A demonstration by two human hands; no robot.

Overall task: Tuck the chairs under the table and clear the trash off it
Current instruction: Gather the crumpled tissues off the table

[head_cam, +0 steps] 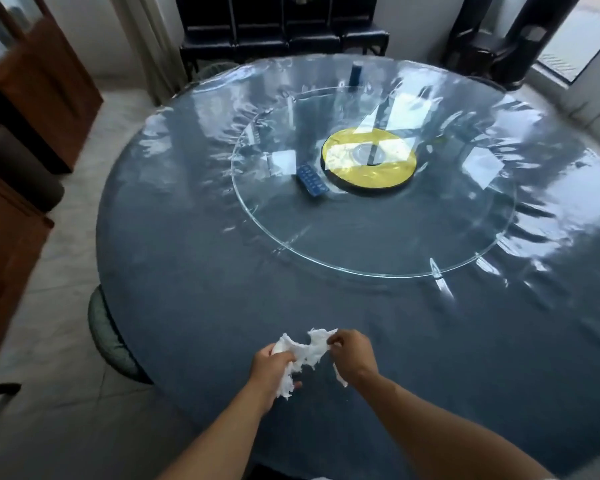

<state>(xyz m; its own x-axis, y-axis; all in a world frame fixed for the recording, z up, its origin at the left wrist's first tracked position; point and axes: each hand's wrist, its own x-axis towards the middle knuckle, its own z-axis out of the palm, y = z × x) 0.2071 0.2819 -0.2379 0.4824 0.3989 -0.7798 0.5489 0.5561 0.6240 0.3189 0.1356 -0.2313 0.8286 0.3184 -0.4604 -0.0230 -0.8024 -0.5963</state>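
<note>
A large round table [194,244] with a dark cloth under clear plastic fills the view. Over its near edge both my hands hold crumpled white tissue [309,351]. My left hand [269,370] grips one wad of it, with a strip hanging below the fingers. My right hand [352,351] pinches the other end, and the tissue stretches between the two hands. A green cushioned chair [110,344] sits at the table's left edge, its seat mostly under the tabletop.
A glass turntable [371,268] with a yellow centre disc [369,161] lies mid-table. On it are a blue remote [312,179] and a dark blue cylinder [355,75]. A black bench [284,43] stands at the far wall and wooden cabinets [39,81] at the left.
</note>
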